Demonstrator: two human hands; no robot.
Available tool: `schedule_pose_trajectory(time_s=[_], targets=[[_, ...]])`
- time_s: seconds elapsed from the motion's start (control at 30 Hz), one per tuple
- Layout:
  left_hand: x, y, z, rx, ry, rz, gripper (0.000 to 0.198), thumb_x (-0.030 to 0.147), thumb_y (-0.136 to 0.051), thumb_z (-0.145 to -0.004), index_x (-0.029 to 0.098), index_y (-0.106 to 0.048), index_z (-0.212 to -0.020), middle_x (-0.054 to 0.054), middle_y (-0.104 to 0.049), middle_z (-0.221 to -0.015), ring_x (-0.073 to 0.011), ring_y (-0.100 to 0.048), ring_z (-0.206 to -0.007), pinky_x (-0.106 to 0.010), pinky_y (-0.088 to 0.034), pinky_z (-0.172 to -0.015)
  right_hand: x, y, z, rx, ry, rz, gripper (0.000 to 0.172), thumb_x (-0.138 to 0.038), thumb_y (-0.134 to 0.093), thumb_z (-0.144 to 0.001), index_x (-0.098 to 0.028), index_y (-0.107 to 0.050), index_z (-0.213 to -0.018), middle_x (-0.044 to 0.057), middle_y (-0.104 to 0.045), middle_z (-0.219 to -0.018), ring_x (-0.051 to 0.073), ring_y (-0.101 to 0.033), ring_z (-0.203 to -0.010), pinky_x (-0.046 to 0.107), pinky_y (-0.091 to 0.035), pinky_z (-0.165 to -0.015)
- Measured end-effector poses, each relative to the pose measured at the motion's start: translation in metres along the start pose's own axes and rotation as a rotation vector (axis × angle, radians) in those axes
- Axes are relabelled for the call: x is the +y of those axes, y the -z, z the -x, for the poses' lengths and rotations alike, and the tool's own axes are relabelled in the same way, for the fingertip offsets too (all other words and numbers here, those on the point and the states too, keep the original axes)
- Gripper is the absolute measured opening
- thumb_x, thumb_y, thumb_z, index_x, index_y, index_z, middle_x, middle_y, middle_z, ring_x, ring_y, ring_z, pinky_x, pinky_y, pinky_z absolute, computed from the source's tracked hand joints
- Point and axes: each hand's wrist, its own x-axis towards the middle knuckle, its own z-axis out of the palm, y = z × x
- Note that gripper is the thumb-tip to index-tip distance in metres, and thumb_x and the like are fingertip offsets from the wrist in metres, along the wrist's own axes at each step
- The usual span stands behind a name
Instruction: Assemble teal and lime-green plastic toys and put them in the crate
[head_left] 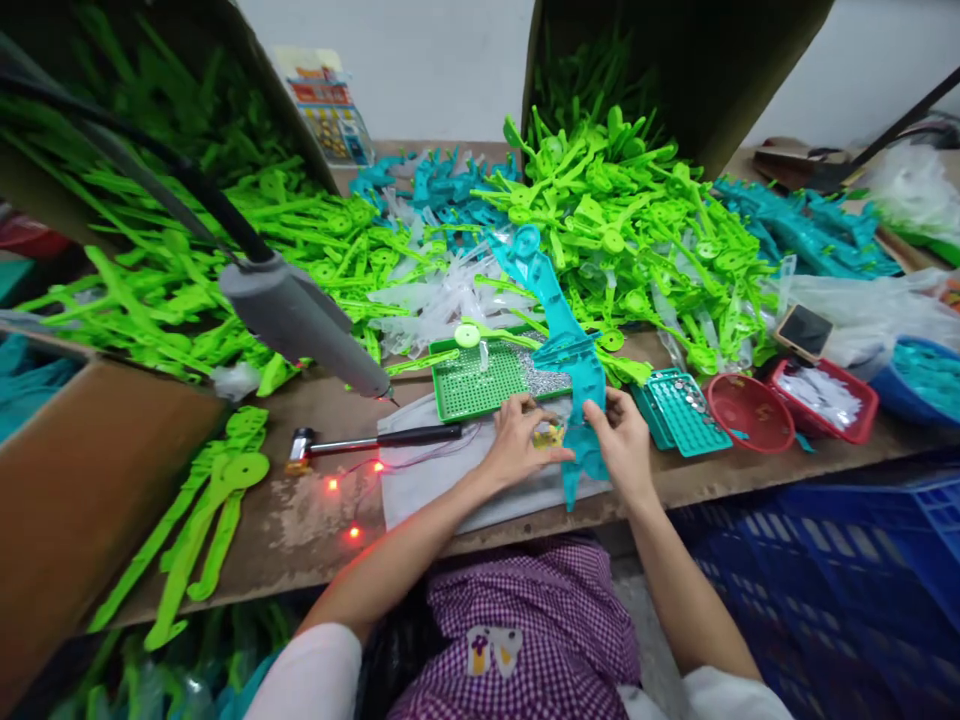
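Note:
A long teal plastic part [556, 300] stretches from the middle of the bench toward its front edge. My right hand [626, 448] is closed on its lower section, thumb on top. My left hand [516, 447] is beside it, with a small yellow piece [549, 437] between thumb and fingers. Thin wires run left from near that hand to several lit red LEDs [378, 467]. Under both hands lies a pale grey cloth [465, 490]. A hammer [345, 442] with a black handle rests left of my left hand. Fingers partly hide the yellow piece.
Bright green plastic parts [637, 210] are heaped at the back. A green perforated tray [480, 385] stands behind my hands. An electric screwdriver [307, 325] hangs at the left. To the right are a small teal tray [686, 410], a red bowl [750, 412] and a red basket [821, 400].

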Motion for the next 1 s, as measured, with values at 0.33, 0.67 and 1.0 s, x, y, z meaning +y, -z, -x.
schedule_pose_trajectory(time_s=[0.33, 0.67, 1.0], targets=[[0.054, 0.064, 0.029, -0.163, -0.377, -0.369, 0.023, 0.038, -0.049, -0.095, 0.018, -0.06, -0.094, -0.005, -0.062, -0.09, -0.0206, -0.053, -0.096, -0.045, -0.027, -0.095, 0.006, 0.089, 0.043, 0.06, 0.163, 0.377, 0.034, -0.044, -0.065, -0.081, -0.022, -0.062, -0.107, 0.006, -0.069, -0.103, 0.022, -0.065, -0.094, 0.036, -0.049, -0.088], [0.082, 0.031, 0.081, -0.572, -0.193, 0.318, 0.028, 0.027, -0.05, -0.096, 0.02, -0.061, -0.12, -0.005, -0.066, -0.102, -0.0142, -0.061, -0.091, -0.023, -0.046, -0.081, 0.011, 0.12, 0.016, -0.853, 0.067, 0.453, 0.034, -0.042, -0.058, -0.088, -0.022, -0.066, -0.114, 0.009, -0.071, -0.113, 0.026, -0.067, -0.102, 0.038, -0.053, -0.09], [0.034, 0.003, 0.069, 0.062, 0.027, 0.162, 0.022, 0.03, -0.053, -0.094, 0.017, -0.07, -0.089, -0.002, -0.068, -0.08, -0.0142, -0.062, -0.075, -0.025, -0.048, -0.071, -0.002, 0.027, 0.018, -0.522, 0.255, 0.315, 0.023, -0.036, -0.057, -0.089, -0.022, -0.069, -0.102, 0.007, -0.071, -0.096, 0.019, -0.065, -0.086, 0.034, -0.053, -0.077]])
